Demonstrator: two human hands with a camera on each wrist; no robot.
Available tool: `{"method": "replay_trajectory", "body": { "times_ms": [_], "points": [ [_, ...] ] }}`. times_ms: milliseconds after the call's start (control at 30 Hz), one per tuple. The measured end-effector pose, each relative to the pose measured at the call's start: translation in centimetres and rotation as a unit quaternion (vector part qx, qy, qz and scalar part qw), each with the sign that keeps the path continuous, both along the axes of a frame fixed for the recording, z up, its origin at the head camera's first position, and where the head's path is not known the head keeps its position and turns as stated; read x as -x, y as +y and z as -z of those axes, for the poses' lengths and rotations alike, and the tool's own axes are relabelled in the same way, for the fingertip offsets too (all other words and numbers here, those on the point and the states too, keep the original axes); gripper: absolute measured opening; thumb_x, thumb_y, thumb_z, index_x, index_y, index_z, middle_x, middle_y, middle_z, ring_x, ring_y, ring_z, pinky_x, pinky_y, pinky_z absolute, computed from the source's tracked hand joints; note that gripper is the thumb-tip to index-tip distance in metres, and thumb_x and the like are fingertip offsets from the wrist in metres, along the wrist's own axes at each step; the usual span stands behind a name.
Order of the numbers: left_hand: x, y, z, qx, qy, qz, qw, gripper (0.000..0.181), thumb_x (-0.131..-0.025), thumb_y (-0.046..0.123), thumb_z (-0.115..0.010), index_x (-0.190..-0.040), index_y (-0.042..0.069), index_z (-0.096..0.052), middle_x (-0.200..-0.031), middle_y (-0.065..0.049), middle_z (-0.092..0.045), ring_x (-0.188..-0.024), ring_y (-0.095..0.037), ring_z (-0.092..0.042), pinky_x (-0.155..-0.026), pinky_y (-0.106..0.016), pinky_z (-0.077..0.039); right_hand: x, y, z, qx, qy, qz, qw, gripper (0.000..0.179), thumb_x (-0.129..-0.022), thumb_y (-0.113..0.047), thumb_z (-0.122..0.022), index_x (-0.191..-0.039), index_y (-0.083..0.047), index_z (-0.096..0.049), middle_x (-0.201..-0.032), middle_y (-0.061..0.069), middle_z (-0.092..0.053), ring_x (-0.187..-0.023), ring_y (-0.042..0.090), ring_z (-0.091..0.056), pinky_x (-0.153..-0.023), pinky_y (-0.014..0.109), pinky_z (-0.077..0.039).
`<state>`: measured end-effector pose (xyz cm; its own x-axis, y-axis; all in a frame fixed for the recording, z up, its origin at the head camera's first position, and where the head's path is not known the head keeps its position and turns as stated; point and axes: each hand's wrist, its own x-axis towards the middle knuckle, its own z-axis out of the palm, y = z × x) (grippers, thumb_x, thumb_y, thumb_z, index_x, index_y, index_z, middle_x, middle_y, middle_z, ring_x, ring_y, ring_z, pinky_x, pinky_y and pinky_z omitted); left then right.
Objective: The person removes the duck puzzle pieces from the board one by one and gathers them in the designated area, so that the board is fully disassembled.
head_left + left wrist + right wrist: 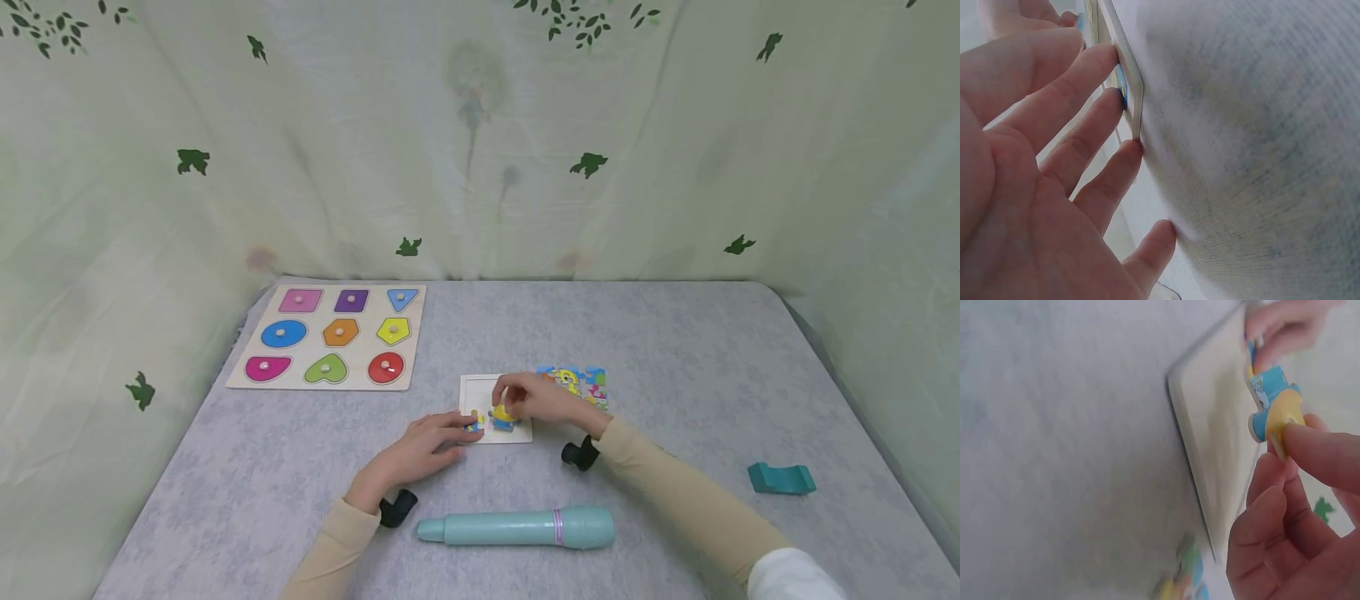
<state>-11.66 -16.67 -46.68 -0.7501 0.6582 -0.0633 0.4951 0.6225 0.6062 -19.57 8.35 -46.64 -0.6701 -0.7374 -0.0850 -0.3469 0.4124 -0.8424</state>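
Observation:
My right hand (pixel 546 398) pinches a yellow and blue jigsaw puzzle piece (pixel 1274 407) between thumb and fingers, above the white puzzle tray (pixel 477 388). Another puzzle piece (pixel 474 423), also blue and yellow, lies in the tray's near left corner. Over that corner my left hand (pixel 420 448) is spread, its fingers extended; fingertips touch the piece and the tray's edge, as the left wrist view shows. More colourful puzzle pieces (pixel 596 377) lie together just right of the tray, partly hidden behind my right hand.
A wooden shape board (pixel 345 352) with knobbed colored shapes lies at the back left. In front of the tray is a light teal microphone-shaped tube (pixel 498 529). A curved teal block (pixel 782 479) sits at the right. Patterned curtains (pixel 480 150) surround the table.

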Motion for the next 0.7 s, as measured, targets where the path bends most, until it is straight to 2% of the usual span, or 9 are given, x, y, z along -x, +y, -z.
{"method": "replay_trajectory", "body": {
  "times_ms": [100, 333, 467, 700],
  "points": [
    [0.0, 0.0, 0.0, -0.003, 0.000, 0.000, 1.0000, 0.034, -0.096, 0.012, -0.057, -0.128, 0.007, -0.062, -0.140, -0.011, -0.049, -0.132, -0.036, -0.037, -0.100, -0.061, -0.028, 0.3, 1.3, -0.4, 0.008, -0.010, 0.014, 0.9998, 0.020, -0.086, 0.006, -0.055, -0.097, -0.009, -0.064, -0.078, 0.002, -0.058, -0.069, 0.016, -0.052, -0.064, 0.029, -0.042],
    [0.0, 0.0, 0.0, -0.006, -0.002, 0.000, 1.0000, 0.034, -0.095, 0.012, -0.057, -0.129, 0.006, -0.061, -0.140, -0.011, -0.049, -0.133, -0.036, -0.036, -0.101, -0.059, -0.027, 0.5, 5.1, -1.0, 0.016, -0.014, 0.011, 0.9997, 0.020, -0.084, 0.009, -0.053, -0.095, -0.003, -0.064, -0.075, 0.005, -0.055, -0.065, 0.016, -0.048, -0.059, 0.028, -0.040],
    [0.0, -0.1, 0.1, -0.008, -0.008, -0.002, 0.9999, 0.034, -0.096, 0.012, -0.057, -0.129, 0.006, -0.061, -0.140, -0.011, -0.049, -0.134, -0.036, -0.034, -0.102, -0.060, -0.025, 0.3, 7.0, -0.7, 0.006, -0.030, 0.018, 0.9994, 0.022, -0.083, 0.010, -0.051, -0.096, -0.001, -0.064, -0.078, 0.005, -0.057, -0.067, 0.017, -0.047, -0.061, 0.027, -0.039],
    [0.0, -0.1, 0.3, -0.012, -0.009, -0.003, 0.9999, 0.034, -0.096, 0.012, -0.057, -0.129, 0.006, -0.061, -0.141, -0.010, -0.049, -0.133, -0.036, -0.035, -0.101, -0.060, -0.026, -0.3, 8.7, -0.2, -0.029, -0.024, 0.032, 0.9988, 0.022, -0.081, 0.010, -0.054, -0.094, -0.002, -0.067, -0.072, 0.003, -0.055, -0.063, 0.015, -0.046, -0.059, 0.027, -0.039]
  ]
}}
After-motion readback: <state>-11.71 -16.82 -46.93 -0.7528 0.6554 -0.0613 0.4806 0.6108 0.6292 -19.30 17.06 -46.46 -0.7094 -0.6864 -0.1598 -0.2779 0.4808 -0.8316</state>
